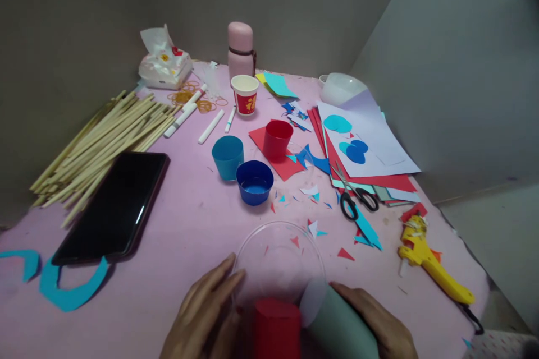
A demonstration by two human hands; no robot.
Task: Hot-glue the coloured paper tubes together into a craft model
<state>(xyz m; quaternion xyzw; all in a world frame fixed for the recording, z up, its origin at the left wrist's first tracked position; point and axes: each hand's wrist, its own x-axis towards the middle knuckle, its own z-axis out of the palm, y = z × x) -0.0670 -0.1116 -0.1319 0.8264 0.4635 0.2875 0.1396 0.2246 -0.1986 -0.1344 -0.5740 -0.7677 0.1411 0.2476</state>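
Note:
At the bottom centre, my left hand (206, 314) curves against the left side of a round clear plastic container (269, 230). My right hand (374, 322) wraps around the outer side of a pale green paper tube (341, 320), which leans over the container's right rim. Between both hands a red paper tube (277, 328) shows, its lower part cut off by the frame. Beyond the container stand a dark blue paper cup (255, 182), a teal paper cup (228, 157) and a red paper cup (278, 139) on a red sheet (286, 170).
Scissors (351, 190) lie at right by paper sheets (379, 140), with a yellow glue gun (429, 263) nearer. Paper scraps (346, 253) are scattered mid-table. At left are a phone (113, 207), wooden sticks (105, 140) and a teal paper ring (71, 294). A pink flask (241, 50) stands behind.

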